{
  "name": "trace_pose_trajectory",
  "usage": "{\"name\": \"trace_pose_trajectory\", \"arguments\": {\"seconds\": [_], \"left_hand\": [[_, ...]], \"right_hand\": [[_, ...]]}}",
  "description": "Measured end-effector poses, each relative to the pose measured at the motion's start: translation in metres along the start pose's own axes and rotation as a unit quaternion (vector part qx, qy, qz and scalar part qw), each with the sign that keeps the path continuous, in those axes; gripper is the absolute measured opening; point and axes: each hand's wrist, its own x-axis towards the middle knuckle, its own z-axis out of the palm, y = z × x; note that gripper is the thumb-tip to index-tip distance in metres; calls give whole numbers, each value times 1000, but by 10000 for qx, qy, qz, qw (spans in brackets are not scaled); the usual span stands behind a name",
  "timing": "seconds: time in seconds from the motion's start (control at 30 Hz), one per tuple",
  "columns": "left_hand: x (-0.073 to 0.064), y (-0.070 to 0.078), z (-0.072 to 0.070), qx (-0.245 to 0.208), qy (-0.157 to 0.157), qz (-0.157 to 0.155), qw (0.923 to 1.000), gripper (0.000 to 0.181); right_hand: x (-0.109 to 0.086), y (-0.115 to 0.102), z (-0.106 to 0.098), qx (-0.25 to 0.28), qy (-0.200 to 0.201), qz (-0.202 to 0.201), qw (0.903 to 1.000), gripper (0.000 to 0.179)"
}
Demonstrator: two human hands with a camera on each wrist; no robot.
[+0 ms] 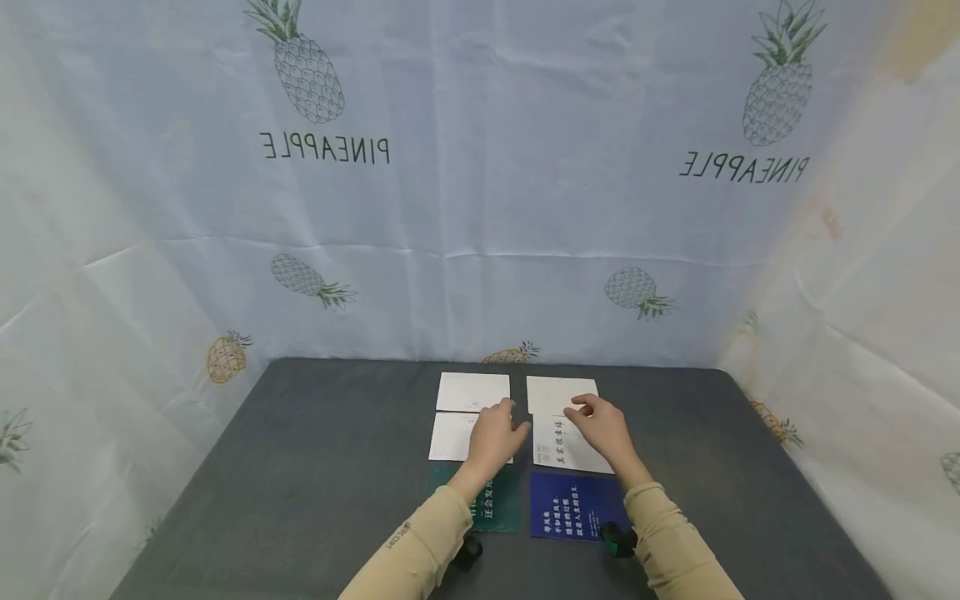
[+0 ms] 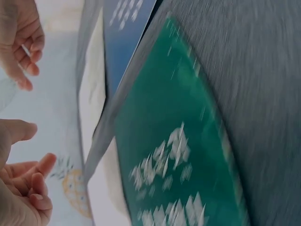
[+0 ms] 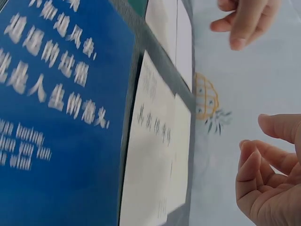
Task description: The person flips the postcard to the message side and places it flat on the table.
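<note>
Above the cards on the dark table, my left hand (image 1: 492,435) hovers over the left column with relaxed fingers and nothing in them. My right hand (image 1: 606,429) is over the right column, its fingers loosely bent and the thumb apart from them in the right wrist view. The left column has a far white card (image 1: 471,390), a near white card (image 1: 452,437) and a green card (image 1: 502,504) with white writing, partly hidden by my left arm. On the right lie another white card (image 1: 551,393), a white card with dark writing (image 1: 573,446) and a blue card (image 1: 573,508).
The dark grey table (image 1: 330,467) extends to both sides of the cards. Behind it hangs a pale curtain (image 1: 480,200) printed with pineapples. A small dark object (image 1: 468,552) shows under my left wrist, and a black and green one (image 1: 618,540) by my right.
</note>
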Motion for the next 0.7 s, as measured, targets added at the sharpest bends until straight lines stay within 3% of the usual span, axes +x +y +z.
{"name": "trace_pose_trajectory", "arguments": {"seconds": [0.27,0.57,0.7], "left_hand": [[-7,10,24,-219,-96,40,9997,40],[-15,10,33,-878,-682,-205,9936,44],[-16,10,36,-860,-809,-259,9927,49]], "right_hand": [[-6,29,-11,-371,79,125,9992,41],[-14,55,-13,-610,-170,564,9964,51],[-16,63,-10,-638,-290,705,9951,55]]}}
